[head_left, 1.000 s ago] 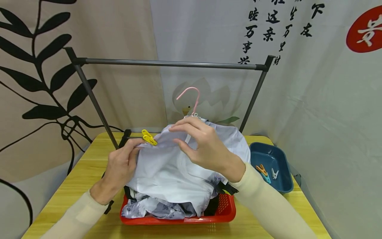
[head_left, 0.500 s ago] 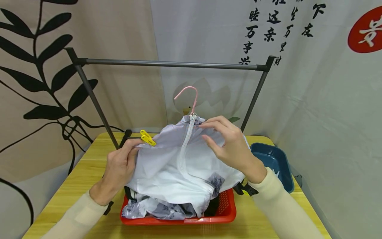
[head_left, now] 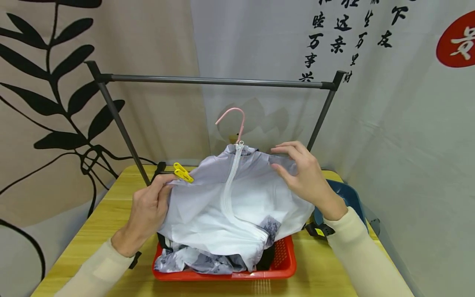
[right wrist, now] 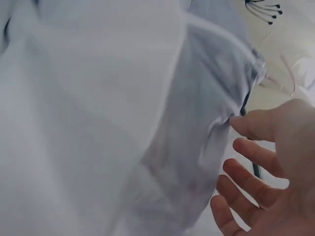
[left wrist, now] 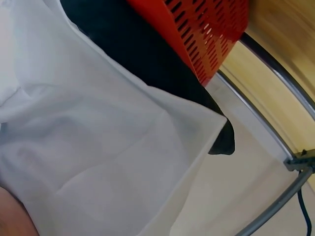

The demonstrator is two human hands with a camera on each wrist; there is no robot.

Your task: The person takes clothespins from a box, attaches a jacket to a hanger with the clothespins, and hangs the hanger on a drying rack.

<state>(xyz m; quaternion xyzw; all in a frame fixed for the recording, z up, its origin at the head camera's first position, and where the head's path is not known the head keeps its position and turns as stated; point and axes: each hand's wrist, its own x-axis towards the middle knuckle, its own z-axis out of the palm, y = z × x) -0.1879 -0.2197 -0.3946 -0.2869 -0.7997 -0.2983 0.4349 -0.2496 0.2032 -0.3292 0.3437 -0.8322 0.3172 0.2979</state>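
Note:
A pale lavender-white zip jacket [head_left: 208, 206] hangs on a pink hanger [head_left: 242, 123], its white zipper [head_left: 229, 185] running down the front. At its left shoulder my left hand [head_left: 146, 210] pinches the cloth. Beside those fingers, a yellow clothespin [head_left: 183, 172] is clipped to the same shoulder. My right hand [head_left: 309, 177] is by the opposite shoulder, fingers spread and loosely bent. In the right wrist view, the thumb of the right hand [right wrist: 275, 167] is right at the jacket's edge. Most of the hanger is hidden inside the jacket.
Below the jacket, a red basket [head_left: 285, 258] holds patterned and dark clothes. A grey metal rack [head_left: 219, 80] stands across the back of the wooden table [head_left: 122, 210]. Behind the right hand sits a blue tray [head_left: 346, 192], partly covered by the forearm.
My right hand has moved right, from in front of the collar to the right shoulder, uncovering the zipper. The left hand keeps its hold on the left shoulder.

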